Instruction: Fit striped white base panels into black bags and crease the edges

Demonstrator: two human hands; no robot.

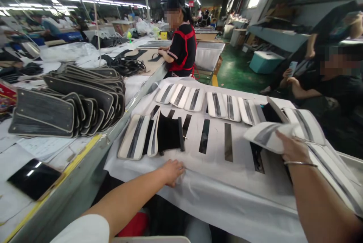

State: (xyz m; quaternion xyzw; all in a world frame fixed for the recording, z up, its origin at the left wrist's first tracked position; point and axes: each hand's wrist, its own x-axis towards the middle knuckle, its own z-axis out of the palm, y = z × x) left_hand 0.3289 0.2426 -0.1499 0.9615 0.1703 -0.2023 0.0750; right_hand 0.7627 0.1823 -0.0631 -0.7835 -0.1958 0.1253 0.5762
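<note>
Far left of the left grip [171, 173], on the side desk [72, 166], lies a glossy dark slab [34, 178], with a stack of dark panels [65, 103] behind it. Just beyond the left grip, on the sheet-covered desk [215, 173], are a striped panel [134, 137] and a black piece [169, 133]. The left grip rests on the sheet, fingers loosely bent and together, nothing visible in it. Right of it, dark strips [204, 137] lie spaced apart; beyond them runs a row of striped panels [217, 105]. Farther right, the right grip [287, 146] pinches the near right edge of a white panel [265, 135], tilted and apparently clear of the desk. More panels [334, 171] overlap to its right. Step in hand, as judged: panel handling among the strips. The next move calls for a firm pinch, a level panel and clearance from neighbouring pieces.
</note>
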